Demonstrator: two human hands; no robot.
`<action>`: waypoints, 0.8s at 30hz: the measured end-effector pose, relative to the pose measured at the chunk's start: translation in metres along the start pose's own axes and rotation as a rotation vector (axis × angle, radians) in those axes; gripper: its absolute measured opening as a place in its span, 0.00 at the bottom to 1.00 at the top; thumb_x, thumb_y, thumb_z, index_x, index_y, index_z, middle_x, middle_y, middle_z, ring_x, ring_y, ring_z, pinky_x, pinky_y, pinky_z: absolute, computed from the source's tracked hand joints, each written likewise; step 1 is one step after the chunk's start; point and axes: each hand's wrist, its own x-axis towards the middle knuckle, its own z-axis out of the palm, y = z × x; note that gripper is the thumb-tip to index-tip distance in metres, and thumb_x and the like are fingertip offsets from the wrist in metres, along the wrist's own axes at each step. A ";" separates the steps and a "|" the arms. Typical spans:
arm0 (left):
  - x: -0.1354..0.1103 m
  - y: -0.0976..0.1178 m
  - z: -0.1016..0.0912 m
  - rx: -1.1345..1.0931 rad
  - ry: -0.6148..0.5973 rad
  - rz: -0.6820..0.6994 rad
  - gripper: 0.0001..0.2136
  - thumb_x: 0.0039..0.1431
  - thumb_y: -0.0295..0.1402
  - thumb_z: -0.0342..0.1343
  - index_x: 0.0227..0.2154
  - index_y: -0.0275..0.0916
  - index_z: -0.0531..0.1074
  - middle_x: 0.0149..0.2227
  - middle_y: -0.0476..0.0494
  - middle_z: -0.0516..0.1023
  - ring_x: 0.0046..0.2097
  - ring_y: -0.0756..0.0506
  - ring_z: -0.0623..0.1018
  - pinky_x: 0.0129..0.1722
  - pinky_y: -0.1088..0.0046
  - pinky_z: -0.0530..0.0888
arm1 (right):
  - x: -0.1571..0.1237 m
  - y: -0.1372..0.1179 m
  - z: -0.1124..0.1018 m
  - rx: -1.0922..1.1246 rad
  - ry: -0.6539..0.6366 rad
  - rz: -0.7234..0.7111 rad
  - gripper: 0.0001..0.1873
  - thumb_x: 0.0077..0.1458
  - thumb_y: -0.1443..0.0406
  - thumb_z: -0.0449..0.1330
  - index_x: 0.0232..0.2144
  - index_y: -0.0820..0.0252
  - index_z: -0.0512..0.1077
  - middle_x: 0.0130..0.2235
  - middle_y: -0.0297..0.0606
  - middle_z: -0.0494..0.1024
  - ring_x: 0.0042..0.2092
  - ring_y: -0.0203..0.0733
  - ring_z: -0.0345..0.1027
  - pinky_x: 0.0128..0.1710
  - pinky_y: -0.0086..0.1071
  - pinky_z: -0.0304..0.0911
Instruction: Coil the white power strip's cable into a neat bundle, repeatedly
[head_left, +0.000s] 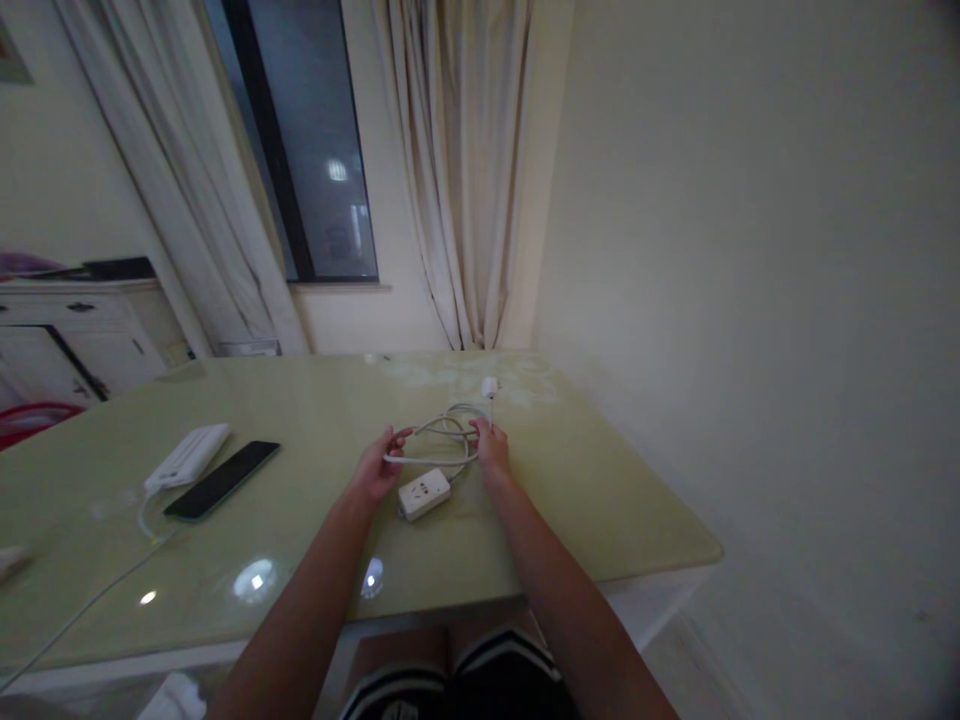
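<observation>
A white extension cord lies in loose loops over the table in front of me. My left hand has its fingers closed round the left side of the loops. On the right side, my right hand grips the cord too, close to where it runs up to the plug. The white plug sits just beyond my right hand. Between my forearms, nearer to me, rests the cord's white socket block, its outlet face turned upward; neither hand touches it.
Left on the glossy greenish table are a dark phone and a white power bank with a cable trailing over the near edge. A wall stands along the right side. Curtains hang behind the table.
</observation>
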 end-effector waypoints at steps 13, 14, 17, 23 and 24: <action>-0.002 -0.001 0.003 -0.136 -0.134 -0.074 0.17 0.72 0.37 0.46 0.41 0.29 0.75 0.19 0.56 0.63 0.13 0.60 0.56 0.10 0.86 0.55 | -0.009 0.010 -0.004 -0.542 -0.229 -0.421 0.09 0.60 0.63 0.58 0.28 0.56 0.75 0.34 0.39 0.72 0.34 0.42 0.63 0.38 0.33 0.59; -0.002 0.000 0.003 -0.131 -0.156 -0.071 0.17 0.72 0.38 0.46 0.42 0.29 0.76 0.19 0.56 0.64 0.13 0.59 0.56 0.10 0.86 0.55 | -0.009 0.011 -0.004 -0.534 -0.232 -0.420 0.09 0.59 0.63 0.59 0.27 0.56 0.75 0.33 0.39 0.72 0.33 0.42 0.63 0.38 0.33 0.59; -0.005 0.002 0.005 -0.161 -0.192 -0.057 0.18 0.71 0.39 0.46 0.43 0.30 0.76 0.20 0.53 0.68 0.15 0.58 0.58 0.11 0.86 0.57 | -0.008 0.012 -0.003 -0.485 -0.237 -0.422 0.10 0.55 0.62 0.63 0.23 0.56 0.73 0.30 0.36 0.69 0.32 0.42 0.62 0.37 0.34 0.59; -0.011 0.004 0.012 -0.135 -0.106 -0.038 0.18 0.70 0.40 0.49 0.45 0.31 0.77 0.24 0.48 0.77 0.17 0.57 0.66 0.17 0.85 0.65 | -0.008 0.006 0.000 -0.419 -0.197 -0.376 0.11 0.58 0.61 0.59 0.25 0.57 0.72 0.35 0.39 0.72 0.37 0.43 0.65 0.41 0.34 0.60; -0.012 0.004 0.013 -0.121 -0.108 -0.017 0.16 0.68 0.40 0.51 0.45 0.32 0.77 0.26 0.47 0.78 0.18 0.57 0.67 0.18 0.85 0.66 | -0.008 0.005 0.000 -0.404 -0.182 -0.367 0.11 0.58 0.61 0.58 0.25 0.57 0.72 0.36 0.39 0.73 0.38 0.43 0.65 0.42 0.34 0.60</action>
